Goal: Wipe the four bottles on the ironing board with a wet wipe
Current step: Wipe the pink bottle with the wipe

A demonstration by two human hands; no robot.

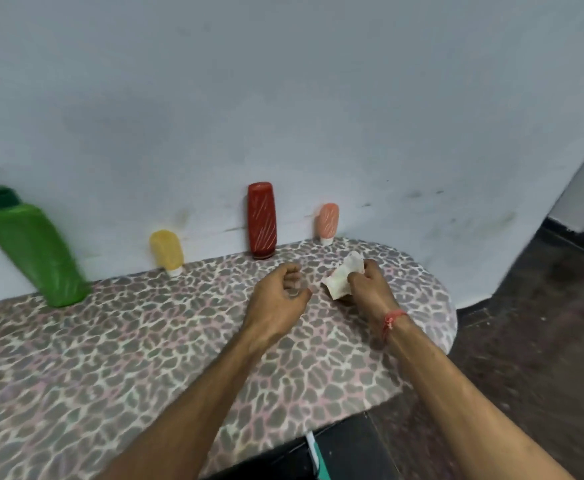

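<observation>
Four bottles stand along the wall on the leopard-print ironing board (110, 348): a tall green pump bottle (31, 247) at the far left, a small yellow bottle (166, 251), a dark red bottle (262, 220), and a small peach bottle (327, 221) at the right. My right hand (370, 285) pinches a crumpled white wet wipe (342, 277) just above the board, in front of the peach bottle. My left hand (276, 299) hovers beside it with fingers loosely curled and nothing in them. Neither hand touches a bottle.
A pale wall rises directly behind the bottles. The board's rounded end lies at the right, with dark floor (526, 341) beyond it. A red thread band (392, 318) circles my right wrist. A dark object with a teal edge (318, 455) sits below the board's near edge.
</observation>
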